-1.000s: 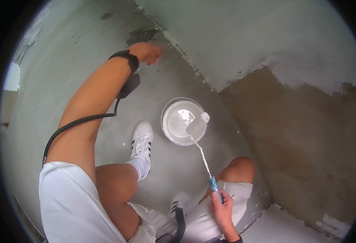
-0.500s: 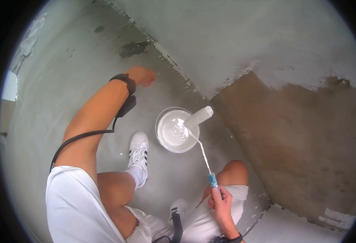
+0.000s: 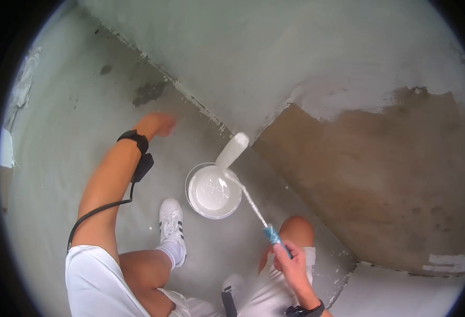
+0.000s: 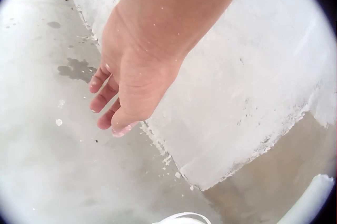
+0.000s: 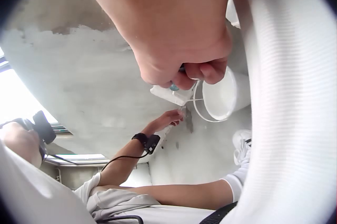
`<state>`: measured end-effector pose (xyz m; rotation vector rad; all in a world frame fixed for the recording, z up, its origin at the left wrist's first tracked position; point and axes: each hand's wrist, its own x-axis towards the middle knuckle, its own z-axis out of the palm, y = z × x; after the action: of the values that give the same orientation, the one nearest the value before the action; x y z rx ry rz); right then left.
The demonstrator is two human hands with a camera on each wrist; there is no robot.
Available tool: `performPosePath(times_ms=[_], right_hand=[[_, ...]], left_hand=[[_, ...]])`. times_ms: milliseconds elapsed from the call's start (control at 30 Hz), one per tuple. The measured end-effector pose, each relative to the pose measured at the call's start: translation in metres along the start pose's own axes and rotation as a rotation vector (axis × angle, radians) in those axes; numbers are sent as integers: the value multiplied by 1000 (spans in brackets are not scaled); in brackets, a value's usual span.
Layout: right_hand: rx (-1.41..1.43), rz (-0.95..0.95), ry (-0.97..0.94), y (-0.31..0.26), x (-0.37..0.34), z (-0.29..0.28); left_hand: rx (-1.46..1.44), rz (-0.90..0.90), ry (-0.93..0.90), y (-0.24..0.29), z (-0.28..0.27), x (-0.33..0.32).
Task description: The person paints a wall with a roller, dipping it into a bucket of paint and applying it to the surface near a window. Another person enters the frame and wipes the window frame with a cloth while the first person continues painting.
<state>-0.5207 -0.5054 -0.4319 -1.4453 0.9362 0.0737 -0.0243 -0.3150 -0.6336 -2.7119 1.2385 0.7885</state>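
Plainly, the lettering-sized marks on view are dark stripes on the white shoe, set at about 7 o'clock from the bucket. Between 4 and 5 o'clock, the right hand is curled round the blue handle of a paint roller, whose white-smeared metal rod bends toward 11 o'clock. The roller sleeve, a smooth-looking white cylinder, reaches past the bucket's edge at 1 o'clock; whether they touch cannot be told. At 11 o'clock, well apart from the bucket, the left hand hangs with relaxed, slightly spread fingers, free of any hold. Bare grey floor stretches between shoe and bucket. The wall's foot, crusted with white specks, runs from 11 o'clock past 1 to 4. Glossy white liquid fills the round pail's mouth, and a ragged border divides pale coating from a rough brown patch at 3 o'clock
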Motion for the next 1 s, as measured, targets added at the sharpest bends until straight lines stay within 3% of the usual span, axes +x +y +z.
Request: performPosePath(times_ms=[167, 367, 600, 1000], right_hand=[[-50, -217, 161, -53, 23, -17], [-97, -385, 360, -53, 49, -28], [46, -305, 436, -38, 43, -31], [60, -351, 553, -7, 39, -49]], left_hand=[[40, 2, -23, -6, -8, -12], [-2, -21, 13, -7, 0, -3], [-24, 37, -16, 12, -12, -1], [-10, 24, -70, 19, -14, 3]])
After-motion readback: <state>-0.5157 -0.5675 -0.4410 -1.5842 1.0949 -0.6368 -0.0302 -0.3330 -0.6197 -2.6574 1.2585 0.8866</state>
